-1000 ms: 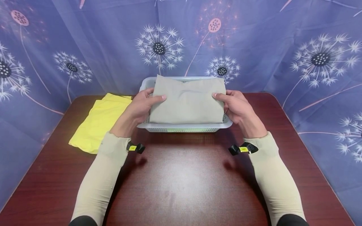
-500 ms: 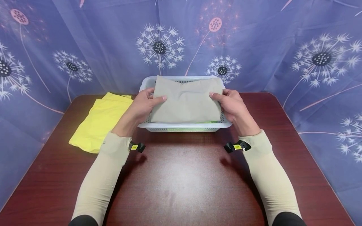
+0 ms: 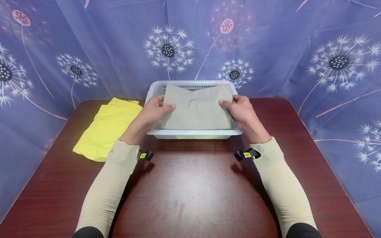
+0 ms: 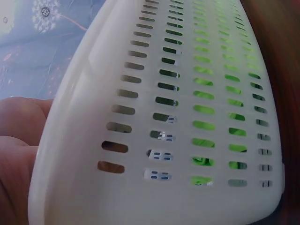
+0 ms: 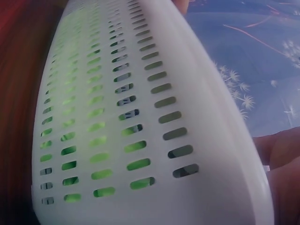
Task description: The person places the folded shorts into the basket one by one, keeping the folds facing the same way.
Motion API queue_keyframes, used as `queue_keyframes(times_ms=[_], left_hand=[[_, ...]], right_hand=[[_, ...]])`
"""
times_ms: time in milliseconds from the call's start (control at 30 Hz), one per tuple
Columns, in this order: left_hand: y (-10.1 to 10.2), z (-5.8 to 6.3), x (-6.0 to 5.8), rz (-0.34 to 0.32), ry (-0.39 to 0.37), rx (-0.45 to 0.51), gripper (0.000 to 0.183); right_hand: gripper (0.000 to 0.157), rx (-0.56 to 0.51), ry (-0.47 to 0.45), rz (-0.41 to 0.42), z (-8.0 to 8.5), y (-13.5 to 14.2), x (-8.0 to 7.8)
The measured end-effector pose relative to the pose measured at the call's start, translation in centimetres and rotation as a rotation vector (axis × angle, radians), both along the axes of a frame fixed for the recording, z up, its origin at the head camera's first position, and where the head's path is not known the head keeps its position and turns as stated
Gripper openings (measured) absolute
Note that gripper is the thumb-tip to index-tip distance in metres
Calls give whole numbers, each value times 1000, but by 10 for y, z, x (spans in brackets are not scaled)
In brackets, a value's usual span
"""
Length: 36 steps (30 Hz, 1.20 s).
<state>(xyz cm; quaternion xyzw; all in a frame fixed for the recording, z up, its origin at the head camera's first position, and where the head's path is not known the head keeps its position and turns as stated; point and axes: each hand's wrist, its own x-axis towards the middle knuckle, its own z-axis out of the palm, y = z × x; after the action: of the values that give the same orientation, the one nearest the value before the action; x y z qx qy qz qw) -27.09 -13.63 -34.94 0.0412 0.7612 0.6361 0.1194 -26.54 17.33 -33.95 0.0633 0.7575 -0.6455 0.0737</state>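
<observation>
A folded grey cloth point(image 3: 196, 110) lies spread inside the white plastic basket point(image 3: 194, 132), its far edge dipping in the middle. My left hand point(image 3: 151, 110) pinches its left edge, thumb on top and fingers underneath. On the opposite edge, my right hand point(image 3: 241, 109) grips it the same way. Something bright green point(image 4: 204, 110) shows through the slots of the basket wall in both wrist views, below the grey cloth. Only part of each hand appears in its wrist view, behind the basket's rim point(image 5: 234, 136).
A folded yellow cloth point(image 3: 108, 130) lies on the dark red wooden table point(image 3: 190, 188), left of the basket. Behind the table hangs a blue curtain point(image 3: 119, 39) printed with dandelions, which also runs along both sides.
The grey cloth has come down lower into the basket, its far edge now below the back rim. My right hand has shifted inward to the left; the left hand moved only slightly.
</observation>
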Motion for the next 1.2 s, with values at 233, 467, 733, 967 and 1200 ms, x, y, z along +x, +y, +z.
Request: queue_keyframes(times_ms=[233,467,733,967,1200], left_hand=[[-2,-1,0,-39,-15,-13,46],[-1,-4,1,-45,-10,-44,45],[0,-6,1,-71,31,-105,45],[0,-5,2,-93,47,-109,42],[-1,-4,2,-122,74,-149,49]], right_hand=[[51,56,7,-9,-3,-2,-1],[48,135,57,-14,-7,-6,-1],[48,254,95,-15,-9,-9,0],[46,329,140,-25,-11,-13,1],[43,359,172,-17,-12,-15,1]])
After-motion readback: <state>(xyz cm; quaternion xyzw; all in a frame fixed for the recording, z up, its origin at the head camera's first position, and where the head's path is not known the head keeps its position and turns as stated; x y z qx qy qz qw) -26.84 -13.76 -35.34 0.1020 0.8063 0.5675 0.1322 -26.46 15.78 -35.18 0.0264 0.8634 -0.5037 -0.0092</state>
